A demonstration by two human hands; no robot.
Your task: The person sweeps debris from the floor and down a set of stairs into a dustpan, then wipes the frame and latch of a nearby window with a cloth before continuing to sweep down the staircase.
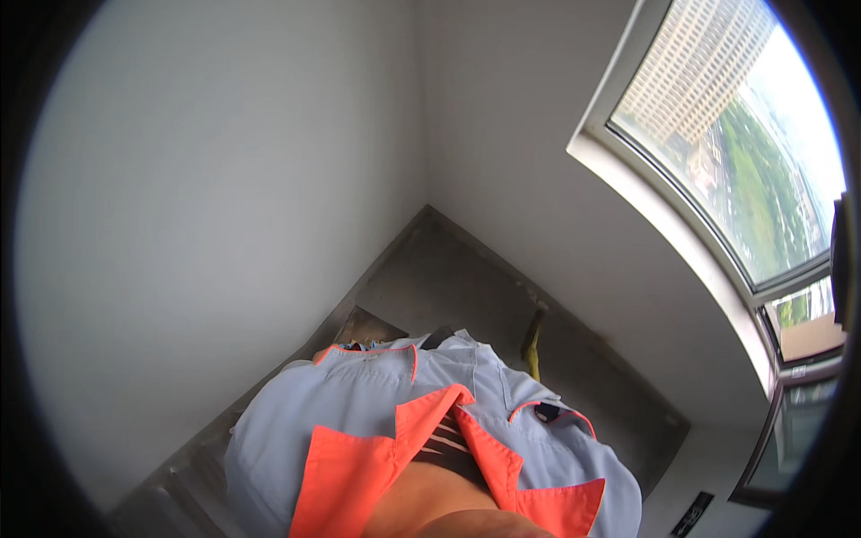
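Neither of my hands is in view; the light blue work shirt [430,383] with orange collar and piping hides what lies below my chest. Beyond the shirt a dark grey floor [444,276] runs into the corner of the room. A yellow-green strip-like object [533,343] lies on the floor near the right-hand wall. At the shirt's left front edge, part of a brown board or box [370,325] shows, with small blue and pale bits beside it that are too small to tell.
Plain walls [222,188] meet at the corner ahead. On the right is a window [733,155] with a pale sill [672,235], and a dark-framed pane [790,437] below it. A black wall plate or strip [691,514] is at the lower right.
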